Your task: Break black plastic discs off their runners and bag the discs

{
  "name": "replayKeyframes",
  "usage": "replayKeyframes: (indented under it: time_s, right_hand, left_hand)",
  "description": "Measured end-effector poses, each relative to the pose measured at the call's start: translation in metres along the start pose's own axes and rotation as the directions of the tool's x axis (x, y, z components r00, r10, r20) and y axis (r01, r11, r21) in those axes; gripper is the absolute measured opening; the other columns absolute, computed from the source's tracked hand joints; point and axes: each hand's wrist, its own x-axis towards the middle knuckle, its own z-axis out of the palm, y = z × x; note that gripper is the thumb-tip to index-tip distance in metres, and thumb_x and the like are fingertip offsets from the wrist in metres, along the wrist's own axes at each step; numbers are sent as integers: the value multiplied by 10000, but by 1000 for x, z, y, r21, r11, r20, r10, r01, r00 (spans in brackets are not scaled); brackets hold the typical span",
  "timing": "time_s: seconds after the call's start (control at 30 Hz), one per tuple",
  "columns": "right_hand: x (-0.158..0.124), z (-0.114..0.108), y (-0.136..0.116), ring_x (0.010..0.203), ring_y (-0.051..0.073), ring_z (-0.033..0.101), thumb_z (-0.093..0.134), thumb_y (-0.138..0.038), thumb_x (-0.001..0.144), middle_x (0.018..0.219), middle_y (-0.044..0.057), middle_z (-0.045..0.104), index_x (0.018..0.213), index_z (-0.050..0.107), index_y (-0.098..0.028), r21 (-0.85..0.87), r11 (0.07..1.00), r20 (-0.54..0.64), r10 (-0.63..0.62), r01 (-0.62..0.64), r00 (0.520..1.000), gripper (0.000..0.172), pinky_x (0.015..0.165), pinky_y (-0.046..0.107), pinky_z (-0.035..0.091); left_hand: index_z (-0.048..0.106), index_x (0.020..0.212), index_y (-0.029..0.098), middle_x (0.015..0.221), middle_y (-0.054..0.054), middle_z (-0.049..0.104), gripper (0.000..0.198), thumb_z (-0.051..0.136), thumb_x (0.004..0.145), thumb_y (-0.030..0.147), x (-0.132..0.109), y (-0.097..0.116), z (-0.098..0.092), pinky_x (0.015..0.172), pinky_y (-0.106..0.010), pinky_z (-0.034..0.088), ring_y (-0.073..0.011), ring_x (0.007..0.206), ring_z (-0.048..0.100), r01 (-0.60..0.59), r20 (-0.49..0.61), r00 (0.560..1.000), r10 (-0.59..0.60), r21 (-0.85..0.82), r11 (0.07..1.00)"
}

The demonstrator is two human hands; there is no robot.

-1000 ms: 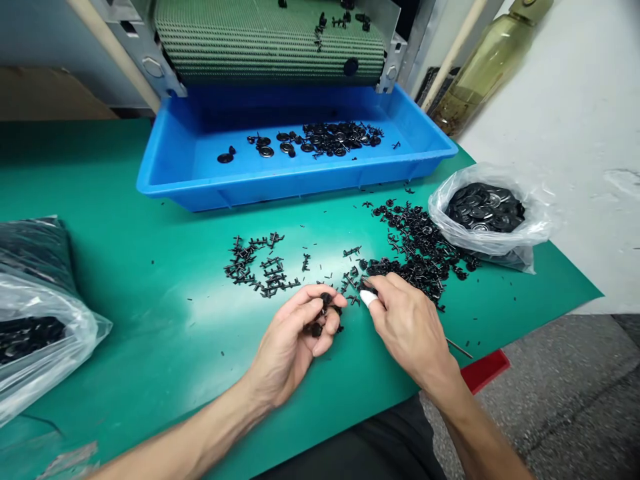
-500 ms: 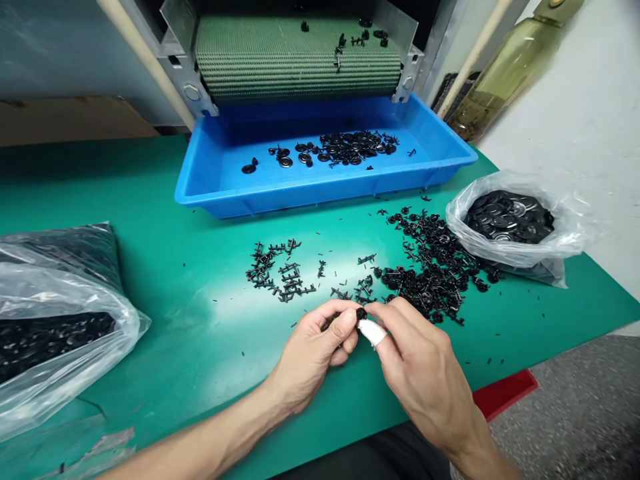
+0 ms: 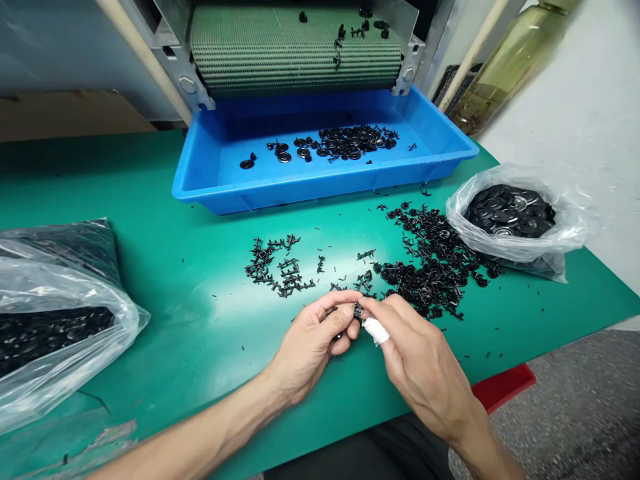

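Observation:
My left hand (image 3: pixel 320 340) is closed around small black plastic parts, partly hidden by its fingers. Between its thumb and forefinger shows one small black plastic part (image 3: pixel 358 309). My right hand (image 3: pixel 407 347), its thumb wrapped in a white covering (image 3: pixel 375 331), pinches the same part from the other side. Beyond the hands lies a heap of small black plastic parts (image 3: pixel 425 280) on the green table. Further left, black branched sprue pieces (image 3: pixel 287 273) are scattered in a loose group.
A blue tray (image 3: pixel 310 193) holding black discs stands under a green conveyor belt (image 3: pixel 295 60) with a few pieces on it. To the right is an open clear bag (image 3: pixel 525 248) of black discs; another plastic bag (image 3: pixel 115 333) lies left. A red bin (image 3: pixel 505 390) shows below the table edge.
The right thumb has drawn slightly away from the left thumb, and the small black part between the fingers has turned. The view has shifted slightly.

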Motion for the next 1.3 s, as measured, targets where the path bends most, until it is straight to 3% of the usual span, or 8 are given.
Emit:
replayKeyframes:
  time_s: [0.2, 0.37, 0.6, 0.77, 0.9, 1.1, 1.17, 1.3]
  right_hand:
    - [0, -5, 5, 779, 170, 639, 323, -67, 908, 920, 58, 669, 1224, 511, -160, -42, 999, -120, -27, 22, 992, 380, 653, 287, 494]
    - [1, -11, 8, 647, 173, 549, 334, -60, 910, 721, 23, 582, 962, 600, -185, -267, 952, -6, -155, 148, 988, 298, 570, 292, 385]
    - [3, -13, 10, 674, 193, 491, 384, -71, 927, 720, 16, 540, 982, 625, -171, -427, 872, 51, -240, 238, 969, 267, 611, 325, 337]
    - [4, -11, 8, 654, 193, 494, 371, -54, 904, 712, 21, 558, 939, 616, -177, -424, 865, 78, -260, 268, 962, 277, 604, 321, 319]
    - [1, 7, -1, 592, 165, 532, 339, -28, 876, 697, 17, 577, 936, 599, -173, -272, 953, 3, -134, 130, 991, 304, 540, 293, 318]
    - [3, 29, -7, 552, 137, 570, 370, -67, 823, 671, -11, 622, 1048, 598, -193, 171, 962, 16, 211, -211, 977, 344, 535, 239, 378]
    - [4, 25, -1, 579, 143, 594, 371, -67, 812, 665, -15, 632, 1095, 600, -201, 192, 947, 2, 263, -258, 965, 388, 560, 241, 395]
    - [9, 5, 18, 789, 179, 632, 373, -98, 865, 905, 47, 675, 1130, 614, -191, 34, 971, -138, 239, -237, 961, 370, 674, 277, 425]
  left_hand:
    - [630, 940, 145, 780, -38, 635, 201, 704, 816, 285, -1, 0, 0, 485, -202, 243, -58, 545, 383, -54, 1, 999, 54, 26, 998]
    - [648, 965, 155, 667, 13, 550, 229, 642, 855, 356, -2, 0, -2, 481, -207, 228, -63, 522, 334, -59, 43, 998, 51, 212, 976]
    - [610, 984, 175, 781, -9, 581, 241, 518, 901, 380, -5, -2, 1, 436, -208, 229, -74, 514, 329, -50, 36, 999, 39, 360, 931]
    - [530, 928, 215, 738, 17, 581, 98, 475, 915, 295, -7, -7, -1, 495, -236, 311, -91, 510, 371, -183, -9, 974, 227, 558, 810]
    - [509, 853, 223, 764, 11, 571, 55, 469, 886, 207, -5, -12, -5, 585, -254, 372, -122, 604, 475, -302, 15, 916, 400, 682, 666]
    - [490, 844, 224, 770, 20, 567, 70, 450, 889, 188, -5, -17, -6, 586, -243, 383, -116, 620, 487, -329, -1, 888, 460, 698, 636]
    - [523, 875, 217, 747, 22, 556, 78, 452, 908, 221, -5, -17, -6, 546, -228, 363, -103, 586, 452, -328, -3, 897, 442, 665, 671]
    - [566, 923, 195, 699, 24, 517, 142, 472, 930, 300, 0, -10, -7, 433, -178, 248, -76, 521, 361, -224, -60, 963, 262, 355, 907]
